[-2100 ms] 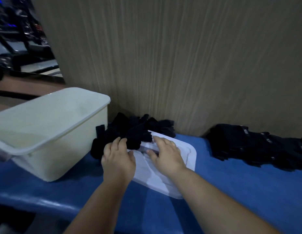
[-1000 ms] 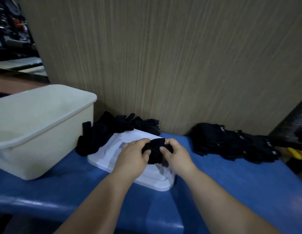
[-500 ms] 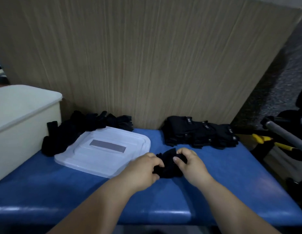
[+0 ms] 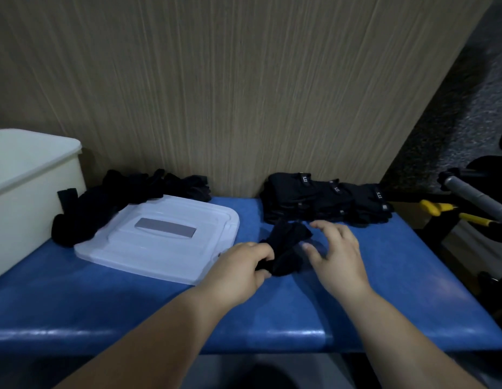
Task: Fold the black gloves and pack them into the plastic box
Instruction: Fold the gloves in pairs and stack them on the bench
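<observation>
On the blue bench (image 4: 390,282), my left hand (image 4: 238,269) pinches the near end of a black glove (image 4: 289,244), whose length slants away toward the far right. My right hand (image 4: 339,256) hovers just right of it, fingers spread, holding nothing. The plastic box (image 4: 33,192) stands at the far left.

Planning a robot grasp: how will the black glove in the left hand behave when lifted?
Probably floppy: the black glove lies crumpled where the left hand pinches it. Likely light, being soft fabric; unlikely to roll.
</observation>
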